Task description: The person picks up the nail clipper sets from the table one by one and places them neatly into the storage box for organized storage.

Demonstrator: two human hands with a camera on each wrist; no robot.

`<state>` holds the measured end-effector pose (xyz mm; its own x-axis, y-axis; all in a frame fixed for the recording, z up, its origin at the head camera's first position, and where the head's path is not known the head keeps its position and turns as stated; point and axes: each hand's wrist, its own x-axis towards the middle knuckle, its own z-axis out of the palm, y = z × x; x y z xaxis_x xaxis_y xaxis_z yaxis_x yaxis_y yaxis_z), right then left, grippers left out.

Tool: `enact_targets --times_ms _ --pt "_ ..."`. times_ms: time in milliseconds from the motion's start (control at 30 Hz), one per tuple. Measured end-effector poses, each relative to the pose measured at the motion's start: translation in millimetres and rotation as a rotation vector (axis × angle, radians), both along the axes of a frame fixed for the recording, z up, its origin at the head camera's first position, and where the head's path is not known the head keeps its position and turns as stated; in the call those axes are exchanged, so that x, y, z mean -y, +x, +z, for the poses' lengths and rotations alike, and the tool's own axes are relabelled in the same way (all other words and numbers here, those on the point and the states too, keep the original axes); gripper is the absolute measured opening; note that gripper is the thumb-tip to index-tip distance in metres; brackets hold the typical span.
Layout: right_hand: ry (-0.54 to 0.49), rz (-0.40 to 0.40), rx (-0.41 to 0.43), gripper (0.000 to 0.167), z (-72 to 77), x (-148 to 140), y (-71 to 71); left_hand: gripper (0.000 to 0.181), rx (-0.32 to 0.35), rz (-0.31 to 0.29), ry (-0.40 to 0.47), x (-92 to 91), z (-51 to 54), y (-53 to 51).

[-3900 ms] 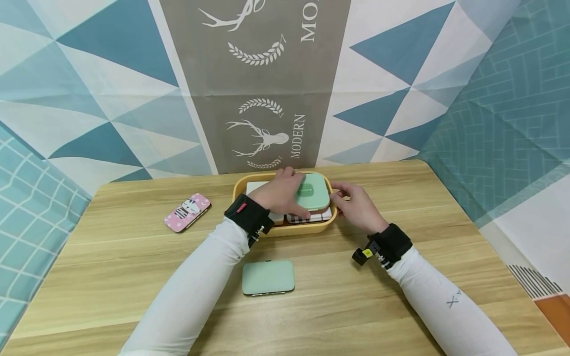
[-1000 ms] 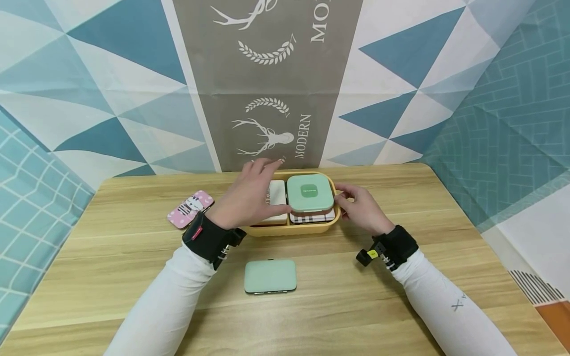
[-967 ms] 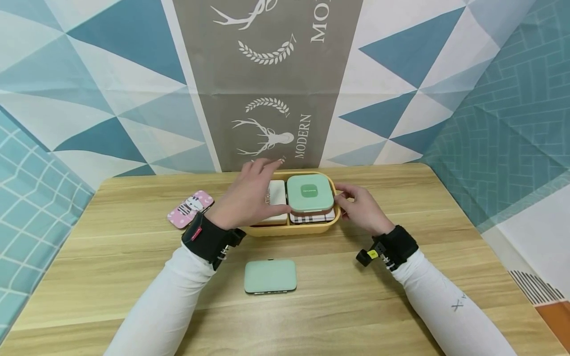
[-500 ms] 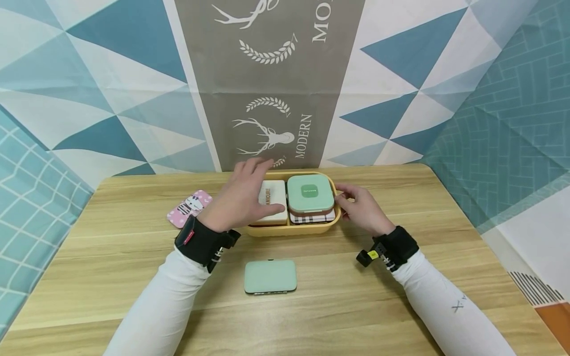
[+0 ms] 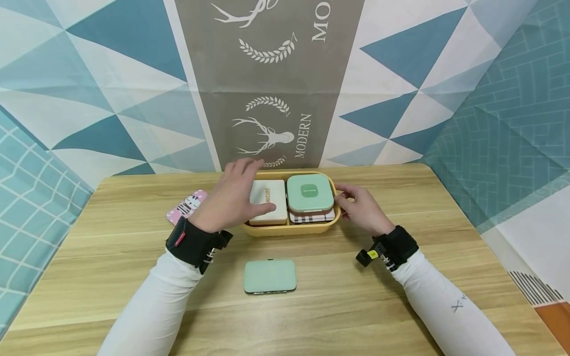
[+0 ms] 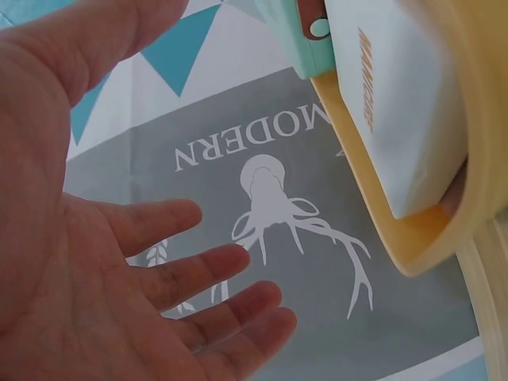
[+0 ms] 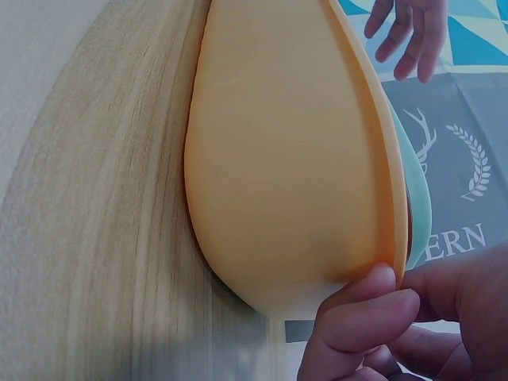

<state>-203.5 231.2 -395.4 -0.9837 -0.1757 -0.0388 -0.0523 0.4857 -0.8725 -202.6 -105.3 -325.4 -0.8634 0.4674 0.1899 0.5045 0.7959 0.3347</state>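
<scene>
A yellow storage box (image 5: 307, 229) stands near the back of the table. Its left compartment holds a white case (image 5: 271, 190) marked "MANICURE". On the right, a mint green square case (image 5: 310, 200) lies over a checked case (image 5: 311, 218). My left hand (image 5: 227, 200) hovers at the box's left end, fingers and thumb spread, palm bare in the left wrist view. My right hand (image 5: 362, 210) pinches the box's right rim between thumb and fingers, plainest in the right wrist view. The box's left end is partly hidden behind my left hand.
A flat pale green case (image 5: 270, 276) lies on the wooden table (image 5: 338, 296) in front of the box. To the left is a pink patterned case (image 5: 184, 207), partly covered by my left hand. A patterned cloth backdrop (image 5: 383, 99) rises behind the table's back edge.
My left hand has come off the mint green case and drifted left, uncovering the white case. My right hand keeps its place at the box's rim.
</scene>
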Motion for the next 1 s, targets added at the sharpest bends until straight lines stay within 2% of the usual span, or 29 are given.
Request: enact_targets --times_ms 500,1000 --pt "-0.001 0.001 -0.008 0.045 -1.2 -0.2 -1.4 0.103 -0.027 0.019 0.003 13.4 -5.7 1.3" --pt "-0.009 0.005 -0.009 0.046 -3.2 -1.5 -2.7 0.103 0.019 0.061 0.002 27.7 -8.5 2.3"
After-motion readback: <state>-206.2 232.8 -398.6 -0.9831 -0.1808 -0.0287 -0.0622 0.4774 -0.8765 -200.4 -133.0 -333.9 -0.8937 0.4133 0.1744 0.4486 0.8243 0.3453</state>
